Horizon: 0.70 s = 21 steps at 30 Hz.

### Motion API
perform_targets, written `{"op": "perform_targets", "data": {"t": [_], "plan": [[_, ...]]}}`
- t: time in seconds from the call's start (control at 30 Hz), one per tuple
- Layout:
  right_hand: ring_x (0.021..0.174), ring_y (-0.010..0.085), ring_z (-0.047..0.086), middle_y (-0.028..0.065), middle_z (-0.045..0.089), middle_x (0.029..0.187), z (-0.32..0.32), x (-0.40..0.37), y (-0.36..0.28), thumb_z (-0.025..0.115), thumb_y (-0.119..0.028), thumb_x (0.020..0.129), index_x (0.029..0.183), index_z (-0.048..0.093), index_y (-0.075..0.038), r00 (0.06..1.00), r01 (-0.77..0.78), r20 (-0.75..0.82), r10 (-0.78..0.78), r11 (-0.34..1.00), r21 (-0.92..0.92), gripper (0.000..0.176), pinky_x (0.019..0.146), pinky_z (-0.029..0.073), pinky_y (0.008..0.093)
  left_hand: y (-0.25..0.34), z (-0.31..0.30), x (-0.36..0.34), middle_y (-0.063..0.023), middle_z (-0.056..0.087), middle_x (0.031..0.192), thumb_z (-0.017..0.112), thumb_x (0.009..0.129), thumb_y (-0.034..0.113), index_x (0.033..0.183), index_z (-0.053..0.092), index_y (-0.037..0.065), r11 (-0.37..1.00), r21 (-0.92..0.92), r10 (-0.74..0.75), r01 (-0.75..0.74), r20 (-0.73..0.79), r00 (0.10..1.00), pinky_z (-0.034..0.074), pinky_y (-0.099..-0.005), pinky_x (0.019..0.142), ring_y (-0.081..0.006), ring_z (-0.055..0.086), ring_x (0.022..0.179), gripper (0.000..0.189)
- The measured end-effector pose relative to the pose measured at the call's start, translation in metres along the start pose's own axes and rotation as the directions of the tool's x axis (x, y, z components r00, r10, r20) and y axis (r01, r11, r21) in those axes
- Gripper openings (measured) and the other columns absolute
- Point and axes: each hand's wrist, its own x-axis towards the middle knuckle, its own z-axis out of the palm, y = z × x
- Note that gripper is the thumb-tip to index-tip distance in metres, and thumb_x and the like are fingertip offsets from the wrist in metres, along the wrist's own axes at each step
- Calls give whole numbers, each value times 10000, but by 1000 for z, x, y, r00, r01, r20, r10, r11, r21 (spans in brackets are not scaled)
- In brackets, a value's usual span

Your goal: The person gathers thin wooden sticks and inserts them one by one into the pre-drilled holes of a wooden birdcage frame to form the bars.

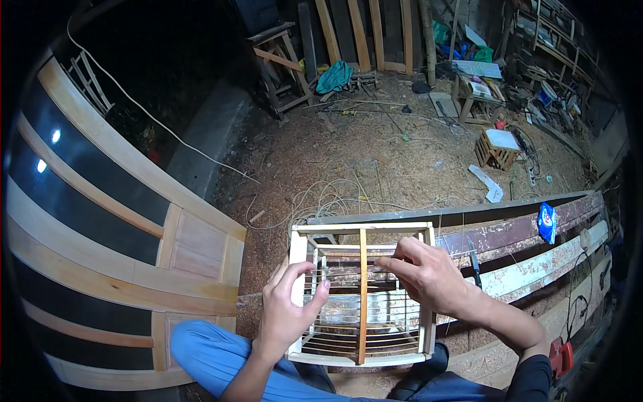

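A box-like wooden cage point(364, 301) with thin rods strung across it rests over my lap, an orange-brown bar down its middle. My left hand point(289, 301) straddles the cage's left rail, its thumb over the rods and its index fingertip on the rail. Just right of the middle bar, my right hand point(422, 271) pinches a thin rod point(345, 269) that runs leftward toward my left fingertips. The fingers beneath each hand are partly hidden.
A slatted bench point(542, 268) holds a blue packet point(546, 223), a caliper-like tool point(474, 264) and a red power tool point(561, 356). Pale door panels point(201, 251) lean at left. A loose cable coil point(328, 201), a small crate point(497, 149) and shavings cover the floor ahead.
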Motion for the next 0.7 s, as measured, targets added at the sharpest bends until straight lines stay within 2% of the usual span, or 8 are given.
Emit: {"op": "perform_targets", "data": {"t": [0.17, 0.4, 0.47, 0.6, 0.7], "plan": [[857, 252, 636, 102, 552, 972, -3, 0, -1, 721, -7, 830, 1198, 707, -22, 1000, 10, 25, -9, 1000, -28, 369, 662, 556, 391, 0, 2, -1, -155, 738, 1044, 810, 899, 170, 1106, 691, -13, 998, -57, -10, 8, -35, 999, 539, -378, 931, -249, 708, 987, 302], [878, 252, 637, 104, 552, 981, -3, -1, -3, 724, -17, 836, 1237, 694, -18, 999, 19, 30, -18, 999, -34, 402, 679, 567, 390, -1, 0, -1, -139, 734, 1018, 810, 895, 166, 1092, 690, -14, 999, -33, -1, 1, -6, 1000, 539, -371, 925, -238, 708, 983, 293], [875, 255, 639, 108, 551, 982, -3, -1, -4, 723, -15, 843, 1261, 685, -18, 999, 18, 31, -17, 999, -34, 419, 684, 567, 398, -2, 0, -1, -164, 720, 1009, 819, 883, 186, 1066, 691, 9, 1000, -4, 27, -27, -12, 1000, 576, -410, 895, -294, 738, 977, 285], [863, 266, 641, 117, 551, 983, -6, -2, -4, 717, -13, 857, 1272, 679, -11, 999, 1, 52, -1, 1000, 2, 417, 689, 570, 407, 0, 1, 0, -164, 721, 998, 821, 880, 185, 1052, 694, 7, 999, -11, 40, -40, -25, 999, 580, -407, 879, -296, 744, 959, 278], [857, 280, 647, 125, 551, 987, -6, -2, -5, 708, -8, 867, 1276, 671, -2, 996, -32, 79, 29, 999, 44, 411, 694, 571, 417, 3, 0, -1, -159, 746, 1022, 816, 889, 157, 1076, 696, -22, 1000, -23, -3, 3, -15, 1000, 555, -376, 922, -253, 730, 988, 285]]}}
